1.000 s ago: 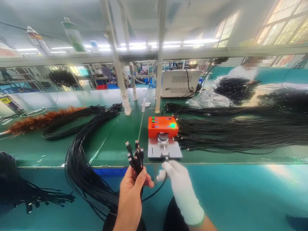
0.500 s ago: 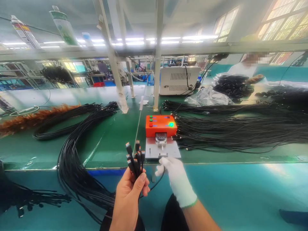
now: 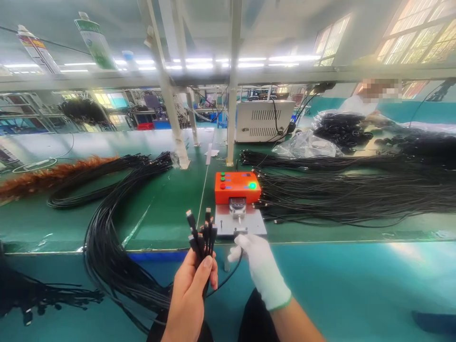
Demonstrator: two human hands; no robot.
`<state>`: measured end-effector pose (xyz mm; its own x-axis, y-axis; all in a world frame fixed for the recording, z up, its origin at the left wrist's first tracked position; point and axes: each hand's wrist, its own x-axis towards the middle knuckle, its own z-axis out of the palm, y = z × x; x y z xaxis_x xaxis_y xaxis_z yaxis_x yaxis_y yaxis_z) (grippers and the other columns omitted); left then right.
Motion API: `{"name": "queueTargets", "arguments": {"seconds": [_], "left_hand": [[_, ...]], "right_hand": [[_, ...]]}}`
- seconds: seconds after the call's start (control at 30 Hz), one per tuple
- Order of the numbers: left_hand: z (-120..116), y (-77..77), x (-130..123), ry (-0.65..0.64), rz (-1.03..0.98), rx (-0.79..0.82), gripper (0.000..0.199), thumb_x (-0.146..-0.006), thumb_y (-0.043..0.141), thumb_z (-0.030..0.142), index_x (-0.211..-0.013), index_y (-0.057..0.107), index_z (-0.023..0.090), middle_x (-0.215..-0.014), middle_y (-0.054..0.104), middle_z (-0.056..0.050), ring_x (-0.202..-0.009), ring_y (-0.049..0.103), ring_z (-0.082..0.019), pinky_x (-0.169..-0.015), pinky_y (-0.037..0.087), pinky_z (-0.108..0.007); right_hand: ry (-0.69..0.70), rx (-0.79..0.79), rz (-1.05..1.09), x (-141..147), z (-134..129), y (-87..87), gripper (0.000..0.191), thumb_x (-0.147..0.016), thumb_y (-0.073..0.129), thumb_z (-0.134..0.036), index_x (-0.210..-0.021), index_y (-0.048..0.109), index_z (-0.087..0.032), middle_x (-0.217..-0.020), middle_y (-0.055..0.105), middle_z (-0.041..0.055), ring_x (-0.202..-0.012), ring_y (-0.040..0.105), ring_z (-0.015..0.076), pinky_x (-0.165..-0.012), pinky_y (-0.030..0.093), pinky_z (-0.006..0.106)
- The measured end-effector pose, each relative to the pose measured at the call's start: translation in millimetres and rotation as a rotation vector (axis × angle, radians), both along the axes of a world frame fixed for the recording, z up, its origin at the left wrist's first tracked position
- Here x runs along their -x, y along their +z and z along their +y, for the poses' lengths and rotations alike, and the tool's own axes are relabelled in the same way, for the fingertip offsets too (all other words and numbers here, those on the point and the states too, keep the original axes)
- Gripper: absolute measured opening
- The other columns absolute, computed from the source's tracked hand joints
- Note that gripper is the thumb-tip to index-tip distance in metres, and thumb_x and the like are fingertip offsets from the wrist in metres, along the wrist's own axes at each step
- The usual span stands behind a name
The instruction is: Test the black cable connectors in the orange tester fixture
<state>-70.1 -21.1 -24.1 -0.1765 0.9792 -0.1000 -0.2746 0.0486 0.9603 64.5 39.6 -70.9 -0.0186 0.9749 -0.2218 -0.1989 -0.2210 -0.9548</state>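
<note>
My bare left hand (image 3: 194, 285) is closed around a bunch of black USB cables (image 3: 202, 237), their plug ends pointing up and away from me. My right hand (image 3: 258, 266), in a white glove, pinches a single black cable (image 3: 230, 278) at the front edge of a metal plate (image 3: 226, 227). That cable's plug is hidden by the gloved fingers and the fixture. On the plate sits a small gauge-like device (image 3: 237, 205). Behind it stands an orange test box (image 3: 233, 191) with a green light lit and several buttons.
A thick bundle of black cables (image 3: 103, 242) hangs over the bench edge at left. More cables (image 3: 349, 190) lie to the right. A beige metal box (image 3: 264, 121) and plastic bag (image 3: 308, 143) stand behind. Another person (image 3: 358, 104) is at the far right.
The cable plugs in my left hand have shifted slightly, fanning a little to the right. My right hand stays at the plate. The person at the back has moved an arm.
</note>
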Motion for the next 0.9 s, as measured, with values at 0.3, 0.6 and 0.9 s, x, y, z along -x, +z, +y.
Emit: {"name": "queueTargets", "arguments": {"seconds": [0.3, 0.6, 0.9], "left_hand": [[-0.2, -8.9, -4.4, -0.131, 0.158, -0.035, 0.015, -0.086, 0.053, 0.030, -0.078, 0.057, 0.018, -0.062, 0.051, 0.003, -0.055, 0.045, -0.011, -0.056, 0.040, -0.023], [-2.4, -7.0, -7.8, 0.093, 0.083, -0.004, 0.018, -0.081, 0.061, 0.033, -0.087, 0.064, 0.017, -0.072, 0.062, -0.002, -0.071, 0.055, -0.017, -0.069, 0.043, -0.026], [-2.1, 2.4, -1.2, 0.111, -0.115, 0.059, 0.021, -0.073, 0.069, 0.033, -0.081, 0.066, 0.014, -0.062, 0.057, 0.000, -0.049, 0.044, -0.008, -0.044, 0.035, -0.019]], "right_hand": [[-0.197, -0.295, -0.642, -10.1, -41.7, 32.5, 0.039, -0.081, 0.047, -0.040, -0.110, 0.064, -0.020, -0.115, 0.065, 0.0105, -0.109, 0.056, 0.0292, -0.096, 0.038, 0.043], [-0.152, -0.141, -0.076, 11.9, -40.7, 51.8, 0.027, -0.084, 0.050, -0.036, -0.064, 0.055, -0.019, -0.059, 0.064, 0.0015, -0.057, 0.055, 0.0151, -0.062, 0.044, 0.026], [-0.025, -0.029, 0.024, -1.1, -16.2, 15.5, 0.021, -0.083, 0.049, -0.030, -0.067, 0.055, -0.017, -0.045, 0.057, -0.0013, -0.046, 0.054, 0.0139, -0.057, 0.043, 0.027]]}}
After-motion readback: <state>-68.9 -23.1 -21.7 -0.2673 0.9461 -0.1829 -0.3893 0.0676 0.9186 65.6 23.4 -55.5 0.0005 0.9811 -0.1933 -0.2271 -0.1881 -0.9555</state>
